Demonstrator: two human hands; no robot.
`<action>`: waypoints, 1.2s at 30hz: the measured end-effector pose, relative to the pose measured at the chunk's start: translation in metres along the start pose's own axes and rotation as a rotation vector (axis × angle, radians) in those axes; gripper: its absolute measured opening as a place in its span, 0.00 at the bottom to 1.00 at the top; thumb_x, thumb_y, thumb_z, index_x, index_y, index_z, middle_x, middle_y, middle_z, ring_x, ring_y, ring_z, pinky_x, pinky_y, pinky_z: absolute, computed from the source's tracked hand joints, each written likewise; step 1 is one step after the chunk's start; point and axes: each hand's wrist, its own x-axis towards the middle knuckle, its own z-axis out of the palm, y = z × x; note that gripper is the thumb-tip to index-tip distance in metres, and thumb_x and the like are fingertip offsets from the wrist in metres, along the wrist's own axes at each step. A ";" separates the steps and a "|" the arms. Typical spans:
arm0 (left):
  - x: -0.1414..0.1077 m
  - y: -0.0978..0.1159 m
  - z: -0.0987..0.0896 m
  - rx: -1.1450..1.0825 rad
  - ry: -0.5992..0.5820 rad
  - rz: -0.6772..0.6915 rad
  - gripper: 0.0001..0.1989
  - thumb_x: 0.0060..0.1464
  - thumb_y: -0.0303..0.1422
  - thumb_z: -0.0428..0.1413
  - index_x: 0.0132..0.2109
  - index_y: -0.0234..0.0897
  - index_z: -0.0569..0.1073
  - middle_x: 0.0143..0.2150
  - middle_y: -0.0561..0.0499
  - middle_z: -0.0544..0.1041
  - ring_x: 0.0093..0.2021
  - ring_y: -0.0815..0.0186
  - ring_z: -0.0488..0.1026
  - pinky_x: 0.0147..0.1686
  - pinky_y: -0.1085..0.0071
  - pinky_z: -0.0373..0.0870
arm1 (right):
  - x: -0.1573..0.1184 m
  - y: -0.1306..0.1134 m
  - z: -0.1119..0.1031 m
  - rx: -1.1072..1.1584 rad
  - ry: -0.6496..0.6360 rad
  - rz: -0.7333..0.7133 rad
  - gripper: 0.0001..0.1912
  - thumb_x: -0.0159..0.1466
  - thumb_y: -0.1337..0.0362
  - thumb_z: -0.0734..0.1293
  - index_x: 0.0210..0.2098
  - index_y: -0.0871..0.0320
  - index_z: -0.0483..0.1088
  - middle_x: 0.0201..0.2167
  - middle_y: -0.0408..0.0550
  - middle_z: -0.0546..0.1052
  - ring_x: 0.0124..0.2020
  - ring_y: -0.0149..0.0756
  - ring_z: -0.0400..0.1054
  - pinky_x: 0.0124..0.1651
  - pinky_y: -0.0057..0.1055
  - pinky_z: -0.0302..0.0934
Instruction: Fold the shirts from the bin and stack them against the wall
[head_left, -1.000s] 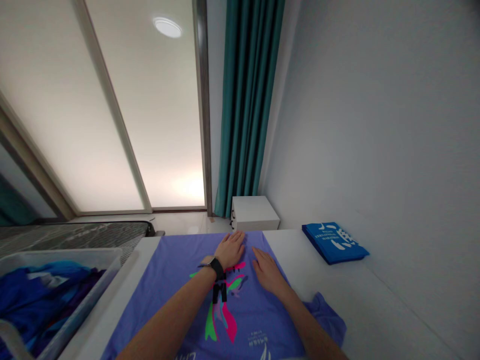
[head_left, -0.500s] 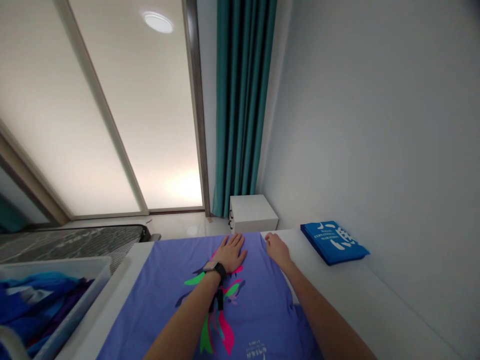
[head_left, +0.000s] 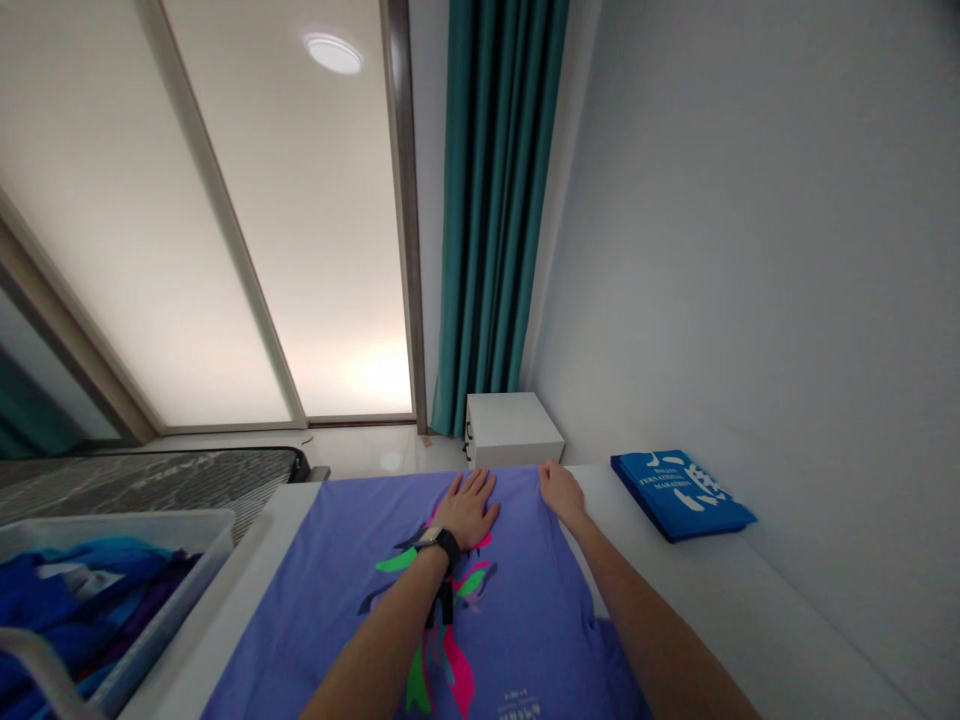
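Note:
A purple T-shirt (head_left: pixel 300 590) with a pink and green print lies spread over the white table (head_left: pixel 675 620). My left hand (head_left: pixel 468 508), with a dark watch at the wrist, rests flat on the upper part of the shirt, fingers spread. At the shirt's far right corner, my right hand (head_left: pixel 561 491) has its fingers curled closed on the edge of the cloth. Part of the print is hidden under my left forearm. Near the right forearm, some of the shirt is bunched up.
A folded blue garment (head_left: pixel 682 494) with white lettering lies on the table at the right, by the wall. On the left stands a white bin (head_left: pixel 217 530) of blue and purple clothes. Beyond the table are a small white cabinet (head_left: pixel 514 425) and a green curtain (head_left: pixel 502 220).
My right hand has closed on the shirt's far right edge and drawn it slightly outward. My left hand stays flat on the cloth. The whole view has shifted a little.

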 end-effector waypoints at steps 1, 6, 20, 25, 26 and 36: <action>0.000 0.000 0.000 0.000 -0.004 -0.003 0.29 0.64 0.44 0.40 0.68 0.38 0.56 0.71 0.47 0.53 0.70 0.61 0.48 0.68 0.53 0.43 | -0.002 0.004 0.000 0.006 0.012 0.020 0.18 0.71 0.61 0.52 0.43 0.58 0.72 0.43 0.57 0.78 0.44 0.40 0.73 0.41 0.31 0.60; 0.000 -0.001 0.002 0.005 -0.004 -0.002 0.29 0.64 0.44 0.39 0.68 0.39 0.56 0.71 0.48 0.53 0.70 0.62 0.48 0.68 0.53 0.42 | -0.011 0.014 0.005 0.082 0.059 0.087 0.14 0.68 0.62 0.57 0.38 0.59 0.73 0.39 0.58 0.79 0.40 0.42 0.74 0.40 0.32 0.59; -0.001 0.000 0.003 0.019 0.023 -0.044 0.29 0.64 0.44 0.39 0.68 0.37 0.56 0.71 0.47 0.54 0.70 0.61 0.48 0.68 0.52 0.42 | -0.011 0.008 0.000 0.148 0.047 0.044 0.21 0.66 0.66 0.58 0.58 0.56 0.64 0.41 0.54 0.79 0.40 0.41 0.74 0.41 0.32 0.62; 0.000 -0.002 0.006 0.022 0.033 -0.042 0.29 0.64 0.43 0.39 0.68 0.38 0.56 0.71 0.47 0.54 0.70 0.61 0.48 0.68 0.53 0.41 | -0.021 0.018 -0.011 0.003 0.006 0.009 0.22 0.68 0.68 0.52 0.58 0.58 0.64 0.44 0.61 0.77 0.45 0.46 0.73 0.47 0.39 0.62; 0.001 -0.002 0.006 0.023 0.035 -0.045 0.29 0.64 0.43 0.39 0.68 0.38 0.55 0.71 0.47 0.54 0.70 0.61 0.48 0.68 0.53 0.42 | -0.022 0.017 -0.012 -0.009 0.003 -0.020 0.22 0.68 0.68 0.51 0.58 0.58 0.64 0.47 0.61 0.76 0.48 0.45 0.72 0.50 0.39 0.61; -0.005 0.002 0.001 0.035 0.143 -0.005 0.24 0.66 0.39 0.38 0.64 0.40 0.62 0.67 0.48 0.63 0.68 0.62 0.54 0.68 0.54 0.39 | -0.020 -0.007 0.013 -0.097 -0.124 -0.315 0.30 0.71 0.54 0.47 0.69 0.59 0.49 0.70 0.51 0.50 0.70 0.40 0.40 0.68 0.47 0.33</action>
